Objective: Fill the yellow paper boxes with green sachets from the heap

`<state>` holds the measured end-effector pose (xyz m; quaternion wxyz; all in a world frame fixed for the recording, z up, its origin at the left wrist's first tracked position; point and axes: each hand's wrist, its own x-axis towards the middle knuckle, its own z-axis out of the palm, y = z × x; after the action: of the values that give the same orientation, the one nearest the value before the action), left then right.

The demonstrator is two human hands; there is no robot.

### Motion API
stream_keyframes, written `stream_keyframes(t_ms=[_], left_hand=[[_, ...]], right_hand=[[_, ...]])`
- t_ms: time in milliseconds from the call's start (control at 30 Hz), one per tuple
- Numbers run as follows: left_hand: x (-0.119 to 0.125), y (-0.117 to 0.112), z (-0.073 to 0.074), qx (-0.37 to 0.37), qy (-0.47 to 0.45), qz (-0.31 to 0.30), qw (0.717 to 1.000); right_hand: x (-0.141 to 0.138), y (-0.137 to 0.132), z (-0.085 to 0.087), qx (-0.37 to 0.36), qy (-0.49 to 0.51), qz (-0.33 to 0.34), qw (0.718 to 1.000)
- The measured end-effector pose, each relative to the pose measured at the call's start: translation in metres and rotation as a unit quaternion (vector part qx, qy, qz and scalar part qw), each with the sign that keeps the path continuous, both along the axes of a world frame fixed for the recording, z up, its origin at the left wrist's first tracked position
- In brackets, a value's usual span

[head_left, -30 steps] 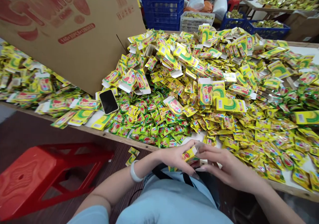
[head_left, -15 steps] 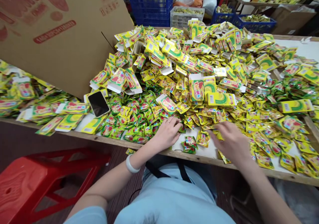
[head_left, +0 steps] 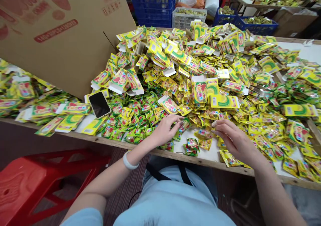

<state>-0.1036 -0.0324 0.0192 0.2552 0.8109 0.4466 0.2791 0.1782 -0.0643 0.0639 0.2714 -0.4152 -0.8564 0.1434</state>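
Two hands are over the tabletop (head_left: 213, 155), near the middle of its front edge. The left hand (head_left: 167, 130) has its grip nearly closed, thumb and fingertips on one green packet (head_left: 185, 125), tilted. The right hand (head_left: 232, 140) is half curled, its thumb a little apart from the fingers; one yellow packet (head_left: 204, 133), blurred, is at the fingertips, and I cannot tell whether that grip is tight on it. Between the hands, closer to the front edge, lies one cluster (head_left: 192, 147) of green packets, at least two, with a second yellow packet just beside it, to the right.

Two loose piles, both too many to count, flank the hands: a green pile (head_left: 140, 120) to the left and a yellow pile (head_left: 255, 129) to the right. Toward the rear edge are dozens of boxes (head_left: 199, 90), overlapping past counting. One phone (head_left: 99, 104) lies screen up near the front edge, left of the middle, and one big carton (head_left: 75, 48) stands behind it.

Beyond the rear edge are one white crate (head_left: 190, 20) and two blue bins (head_left: 259, 25), holding packets. One red stool (head_left: 22, 185) stands by the front edge, toward the left.
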Motion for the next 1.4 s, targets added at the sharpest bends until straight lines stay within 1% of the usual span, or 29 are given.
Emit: stream_keyframes(t_ms=[67,133,200,267,300,367,400,467,533,567,600,633,667,700,767,800,833,867,933,967,1000,1067,1100,1167,1233,1267,1300,1333,1400], left_hand=[[-0.001,0.000,0.024,-0.077,-0.007,-0.021,0.997],[-0.001,0.001,0.043,-0.146,0.013,-0.060,0.987],[0.000,0.001,0.056,-0.200,0.019,-0.111,0.973],[0.000,0.000,0.060,-0.246,-0.015,-0.139,0.959],[0.000,-0.002,0.060,-0.270,-0.039,-0.141,0.952],[-0.002,-0.005,0.056,-0.306,-0.075,-0.125,0.941],[-0.003,-0.008,0.054,-0.314,-0.081,-0.114,0.939],[-0.004,-0.013,0.050,-0.303,-0.072,-0.096,0.945],[-0.001,-0.018,0.048,-0.286,-0.067,-0.086,0.952],[0.002,-0.020,0.048,-0.280,-0.067,-0.084,0.954],[0.005,-0.022,0.047,-0.271,-0.067,-0.083,0.956],[0.009,-0.023,0.048,-0.259,-0.066,-0.084,0.960],[0.013,-0.022,0.049,-0.240,-0.063,-0.089,0.965],[0.017,-0.019,0.051,-0.214,-0.057,-0.095,0.971],[0.023,-0.005,0.057,-0.150,-0.034,-0.092,0.984],[0.027,0.006,0.062,-0.113,-0.021,-0.072,0.991],[0.032,0.021,0.066,-0.073,-0.006,-0.035,0.997],[0.037,0.037,0.070,-0.032,0.009,0.015,0.999],[0.054,0.071,0.075,0.033,0.043,0.126,0.991],[0.063,0.087,0.075,0.048,0.064,0.164,0.983],[0.073,0.101,0.072,0.055,0.085,0.185,0.977],[0.091,0.120,0.061,0.074,0.111,0.191,0.972],[0.097,0.124,0.054,0.090,0.110,0.184,0.973],[0.098,0.125,0.041,0.138,0.073,0.166,0.974],[0.087,0.115,0.034,0.171,-0.002,0.129,0.977],[0.078,0.107,0.033,0.167,-0.050,0.103,0.979],[0.069,0.097,0.033,0.147,-0.105,0.076,0.981],[0.061,0.085,0.034,0.107,-0.163,0.050,0.980],[0.048,0.058,0.036,-0.012,-0.270,0.006,0.963]], right_hand=[[-0.003,-0.002,0.003,-0.005,-0.051,0.046,0.998],[-0.015,0.002,0.003,0.037,-0.130,0.085,0.987],[-0.032,0.007,0.006,0.095,-0.198,0.114,0.969],[-0.048,0.013,0.011,0.134,-0.245,0.133,0.951],[-0.054,0.015,0.014,0.145,-0.258,0.135,0.946],[-0.061,0.018,0.019,0.148,-0.264,0.132,0.944],[-0.062,0.019,0.018,0.138,-0.256,0.128,0.948],[-0.061,0.018,0.012,0.089,-0.191,0.112,0.971],[-0.059,0.016,-0.001,-0.015,-0.061,0.085,0.994],[-0.058,0.013,-0.008,-0.083,0.017,0.074,0.994],[-0.057,0.010,-0.015,-0.155,0.092,0.069,0.981],[-0.057,0.006,-0.021,-0.222,0.156,0.066,0.960],[-0.056,0.002,-0.026,-0.273,0.205,0.062,0.938],[-0.055,-0.002,-0.029,-0.304,0.244,0.052,0.920],[-0.049,-0.008,-0.031,-0.307,0.301,-0.005,0.903],[-0.043,-0.010,-0.031,-0.291,0.321,-0.045,0.900],[-0.037,-0.011,-0.031,-0.272,0.335,-0.085,0.898],[-0.030,-0.012,-0.032,-0.257,0.340,-0.118,0.897],[-0.017,-0.012,-0.034,-0.236,0.325,-0.157,0.902],[-0.012,-0.012,-0.035,-0.224,0.311,-0.162,0.909],[-0.009,-0.012,-0.036,-0.209,0.299,-0.162,0.917],[-0.006,-0.014,-0.035,-0.179,0.285,-0.157,0.928],[-0.005,-0.016,-0.033,-0.169,0.285,-0.161,0.930],[-0.004,-0.018,-0.028,-0.160,0.302,-0.183,0.922],[0.000,-0.018,-0.021,-0.161,0.340,-0.210,0.902],[0.002,-0.017,-0.018,-0.170,0.362,-0.217,0.891],[0.005,-0.016,-0.015,-0.182,0.385,-0.216,0.879],[0.006,-0.014,-0.013,-0.197,0.406,-0.210,0.867],[0.004,-0.010,-0.008,-0.221,0.443,-0.185,0.849]])
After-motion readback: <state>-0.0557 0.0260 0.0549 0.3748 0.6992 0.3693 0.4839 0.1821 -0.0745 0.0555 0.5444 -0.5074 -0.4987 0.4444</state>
